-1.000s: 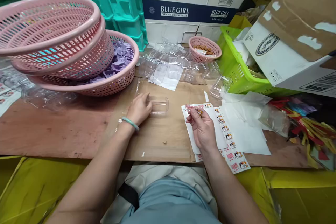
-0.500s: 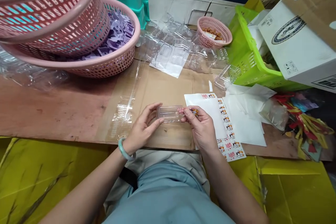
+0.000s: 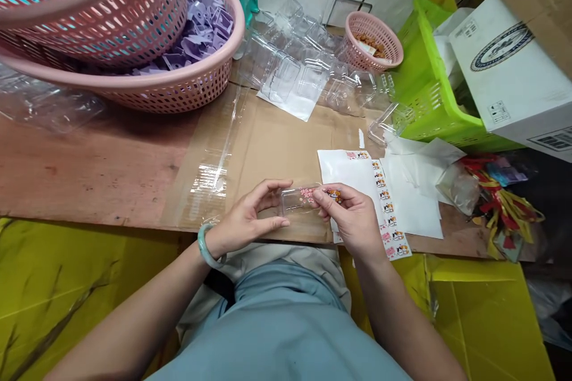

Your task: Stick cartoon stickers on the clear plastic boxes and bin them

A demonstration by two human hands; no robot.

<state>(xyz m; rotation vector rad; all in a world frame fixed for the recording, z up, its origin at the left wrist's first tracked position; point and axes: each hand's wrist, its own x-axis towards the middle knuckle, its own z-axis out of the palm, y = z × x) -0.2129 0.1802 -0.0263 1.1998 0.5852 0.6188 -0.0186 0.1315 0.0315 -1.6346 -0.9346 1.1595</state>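
Observation:
A small clear plastic box (image 3: 295,202) is held up over the cardboard between my two hands. My left hand (image 3: 250,214) curves around its left end, thumb below and fingers above. With thumb and forefinger, my right hand (image 3: 346,208) pinches the right end, where a clear sticker with red lettering and a cartoon cat (image 3: 333,195) shows on the box. Whether the sticker is fully pressed down cannot be told. Just right of my right hand lie the sticker sheets (image 3: 388,208), printed with rows of cats and red lettering; my right hand partly covers them.
Several clear plastic boxes (image 3: 308,71) pile up behind the cardboard (image 3: 268,149). A pink basket (image 3: 210,86) of purple parts stands left, another pink basket on it. At the back right are a small pink basket (image 3: 375,62), a green crate (image 3: 429,95) and a white carton (image 3: 513,65).
My hands and the box have shifted slightly right within the view. The box is now tilted, with more of the sticker's red lettering showing. The surroundings sit a little higher in view.

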